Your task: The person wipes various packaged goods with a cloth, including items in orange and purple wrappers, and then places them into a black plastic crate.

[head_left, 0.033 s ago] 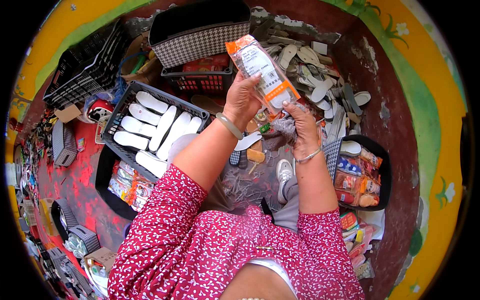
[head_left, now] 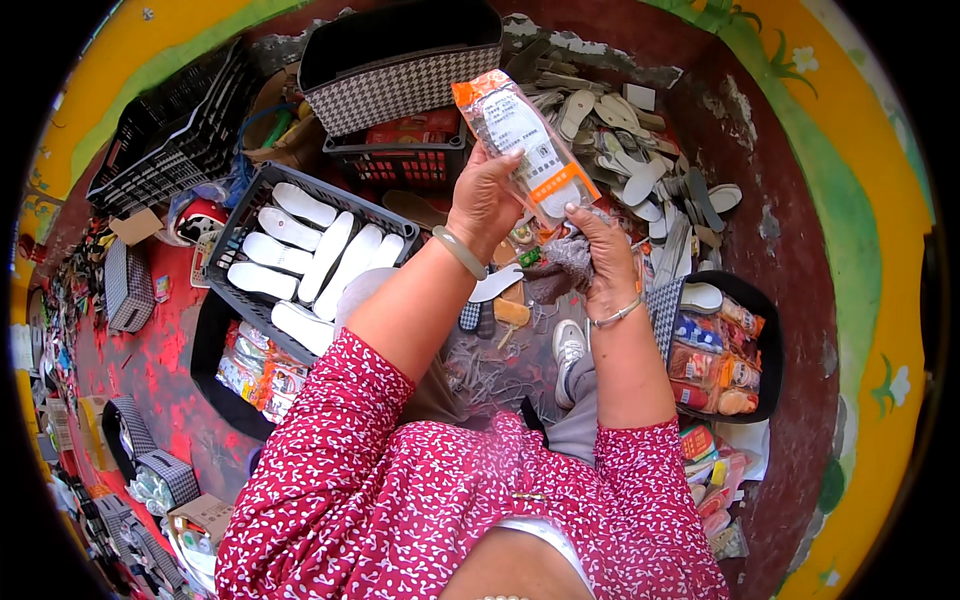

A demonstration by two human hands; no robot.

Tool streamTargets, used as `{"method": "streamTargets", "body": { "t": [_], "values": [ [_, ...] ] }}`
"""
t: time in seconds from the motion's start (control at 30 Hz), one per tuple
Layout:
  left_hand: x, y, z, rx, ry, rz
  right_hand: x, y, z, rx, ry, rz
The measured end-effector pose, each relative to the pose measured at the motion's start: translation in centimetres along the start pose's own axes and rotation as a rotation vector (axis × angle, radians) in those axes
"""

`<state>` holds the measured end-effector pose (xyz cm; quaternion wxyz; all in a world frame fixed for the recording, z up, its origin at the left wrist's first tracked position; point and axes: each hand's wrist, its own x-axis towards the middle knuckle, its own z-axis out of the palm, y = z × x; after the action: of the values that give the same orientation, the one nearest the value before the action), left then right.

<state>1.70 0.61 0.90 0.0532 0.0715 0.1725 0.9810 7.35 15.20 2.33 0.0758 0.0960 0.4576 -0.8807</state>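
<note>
Orange-edged packet [head_left: 522,150] being held up above the crates: left hand [head_left: 485,200] fingers grasping its side, right hand [head_left: 598,250] fingers pinching its lower end over a grey cloth [head_left: 560,268]. Possibly slipping, slick film being gripped lightly, and dropping among loose insoles [head_left: 625,160].

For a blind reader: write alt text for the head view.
Both hands hold up a clear packet with orange ends, the left hand gripping its side and the right hand its lower end. Below sit a black crate of white insoles and a heap of loose insoles.
</note>
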Motion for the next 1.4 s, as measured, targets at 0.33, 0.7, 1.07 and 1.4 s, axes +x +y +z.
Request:
{"method": "streamTargets", "body": {
  "t": [0.33,0.7,1.07,1.4],
  "values": [
    [-0.2,1.0,0.4,-0.009,0.002,-0.032,0.8,0.2,-2.0,-0.222,-0.126,0.120],
    [-0.7,0.4,0.9,-0.136,-0.183,-0.305,-2.6,-5.4,0.7,-0.367,-0.047,-0.781],
    [-4.3,-2.7,3.5,0.155,-0.017,-0.462,0.6,-1.3,0.0,-1.538,-0.030,-1.140],
    [-3.9,-0.9,3.8,0.467,-0.492,-0.530,-0.1,-2.2,-0.4,-1.213,0.063,-1.275]
  ]
}}
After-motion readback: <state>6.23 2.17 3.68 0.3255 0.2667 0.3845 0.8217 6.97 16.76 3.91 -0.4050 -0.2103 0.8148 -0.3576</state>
